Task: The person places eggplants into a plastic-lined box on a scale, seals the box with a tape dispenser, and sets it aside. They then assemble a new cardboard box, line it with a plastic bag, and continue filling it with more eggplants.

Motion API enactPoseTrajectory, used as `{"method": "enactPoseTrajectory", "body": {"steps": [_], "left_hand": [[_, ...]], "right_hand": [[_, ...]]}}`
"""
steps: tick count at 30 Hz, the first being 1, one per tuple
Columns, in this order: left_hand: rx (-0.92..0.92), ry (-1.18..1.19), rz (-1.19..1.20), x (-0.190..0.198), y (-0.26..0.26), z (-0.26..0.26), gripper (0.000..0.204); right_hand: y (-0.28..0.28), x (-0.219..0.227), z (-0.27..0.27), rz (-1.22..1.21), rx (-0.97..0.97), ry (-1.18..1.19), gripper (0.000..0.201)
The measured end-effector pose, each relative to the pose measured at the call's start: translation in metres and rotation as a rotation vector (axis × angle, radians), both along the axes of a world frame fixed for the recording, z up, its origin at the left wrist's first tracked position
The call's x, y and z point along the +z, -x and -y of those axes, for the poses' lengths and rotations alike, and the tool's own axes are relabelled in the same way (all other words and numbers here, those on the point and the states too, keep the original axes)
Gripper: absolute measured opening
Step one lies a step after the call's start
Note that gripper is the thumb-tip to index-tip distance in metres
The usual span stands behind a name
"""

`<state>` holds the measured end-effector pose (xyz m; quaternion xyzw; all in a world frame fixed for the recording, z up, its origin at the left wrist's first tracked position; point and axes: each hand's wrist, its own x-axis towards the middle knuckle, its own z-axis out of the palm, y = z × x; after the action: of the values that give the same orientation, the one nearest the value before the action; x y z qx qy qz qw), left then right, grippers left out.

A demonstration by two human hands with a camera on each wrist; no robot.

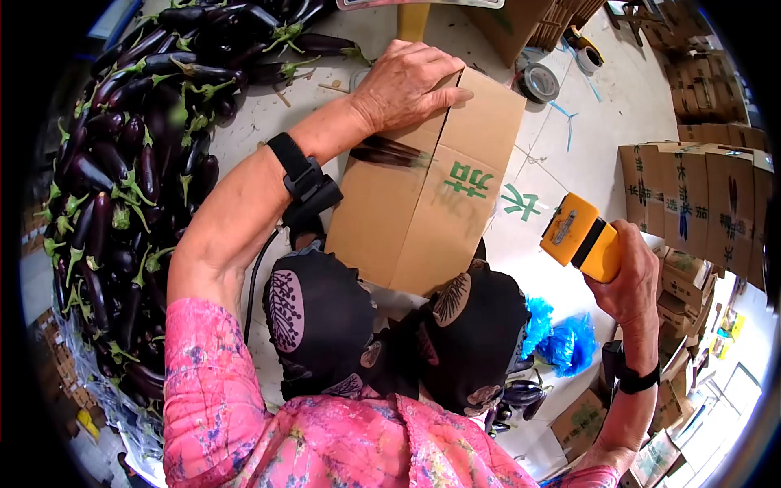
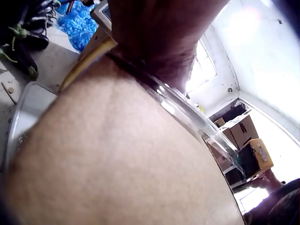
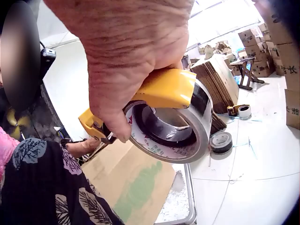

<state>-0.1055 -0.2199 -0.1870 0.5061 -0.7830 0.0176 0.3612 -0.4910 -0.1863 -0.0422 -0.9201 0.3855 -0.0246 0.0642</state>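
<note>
A closed cardboard box (image 1: pixel 382 220), printed with green characters and a dark eggplant picture, lies before the knees. My left hand (image 1: pixel 411 85) grips its far end, thumb flat on the top beside the centre seam and fingers bent over the edge. Out to the right, my right hand (image 1: pixel 630 272) holds a yellow tape dispenser (image 1: pixel 573 232) in the air, apart from the box. In the right wrist view, its wide tape roll (image 3: pixel 201 124) shows below the curled fingers. A metal tray (image 3: pixel 190 206) with a raised rim shows under the box; the left wrist view hides the left fingers.
A big heap of eggplants (image 1: pixel 122 187) fills the left side. A yellow post (image 1: pixel 413 23) stands beyond the box. Tape rolls (image 1: pixel 538 83) lie on the floor at far right. Blue plastic bags (image 1: pixel 569 346) lie near the right knee, and stacked cartons (image 1: pixel 691 195) line the right.
</note>
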Motion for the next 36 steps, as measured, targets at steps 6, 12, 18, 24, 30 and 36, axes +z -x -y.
{"method": "enactPoseTrajectory", "body": {"steps": [6,12,18,24,30,36], "left_hand": [[-0.014,-0.082,0.046,0.009,0.0,-0.004,0.044],[-0.013,-0.098,0.036,0.012,0.003,-0.004,0.04],[-0.045,-0.129,-0.099,0.015,-0.001,-0.004,0.043],[0.122,-0.748,-1.104,-0.045,-0.033,-0.067,0.049],[-0.195,-1.391,-1.731,-0.071,-0.019,-0.111,0.054],[-0.293,-1.431,-1.933,-0.046,-0.002,-0.099,0.056]], "right_hand": [[0.008,-0.026,0.015,-0.048,0.037,-0.077,0.056],[0.017,-0.093,0.021,0.031,0.036,-0.283,0.049],[-0.019,-0.163,0.015,0.181,-0.01,-0.434,0.052],[-0.021,-0.177,0.01,0.249,-0.082,-0.489,0.054],[-0.025,-0.176,0.014,0.26,-0.037,-0.447,0.054],[-0.037,-0.079,0.021,0.169,-0.082,-0.367,0.053]]}}
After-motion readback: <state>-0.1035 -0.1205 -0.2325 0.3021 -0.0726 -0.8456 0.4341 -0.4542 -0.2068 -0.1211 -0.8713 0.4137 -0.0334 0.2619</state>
